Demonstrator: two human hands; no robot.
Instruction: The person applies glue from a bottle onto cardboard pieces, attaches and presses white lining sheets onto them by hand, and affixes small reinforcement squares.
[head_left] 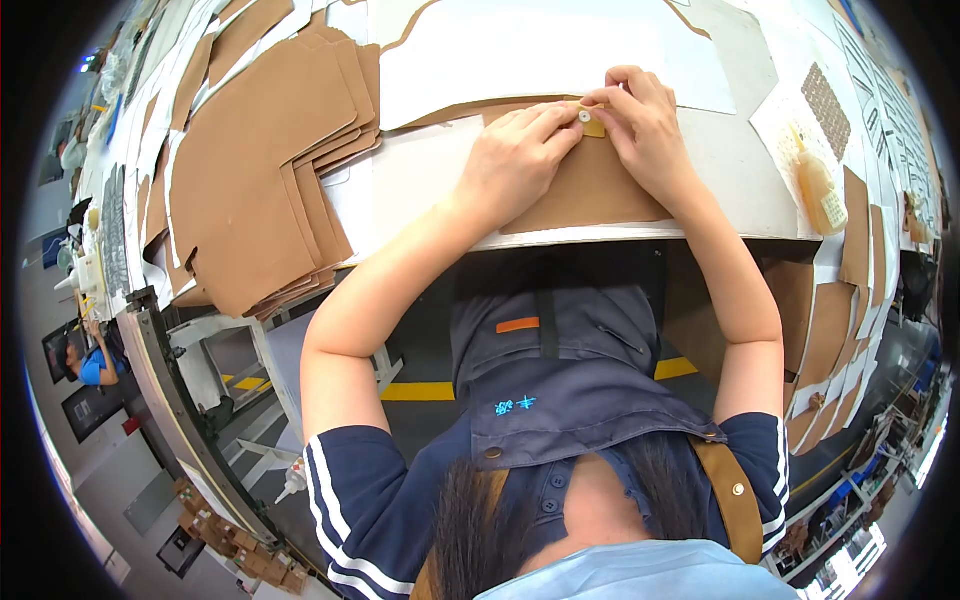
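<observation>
A brown sheet lies at the table's front edge, below both hands. Over its upper part, my left hand has its fingers pressed together beside a small yellowish piece with a round white disc. My right hand is on the other side of that piece, thumb and index finger pinched at its top edge. The fingertips of the two hands nearly meet there. What exactly each pinch holds is too small to make out.
Stacked brown cut sheets cover the table's left part. A large white sheet lies beyond my hands. On the right are a bottle of yellowish liquid and a textured brown piece. A person in blue is far left.
</observation>
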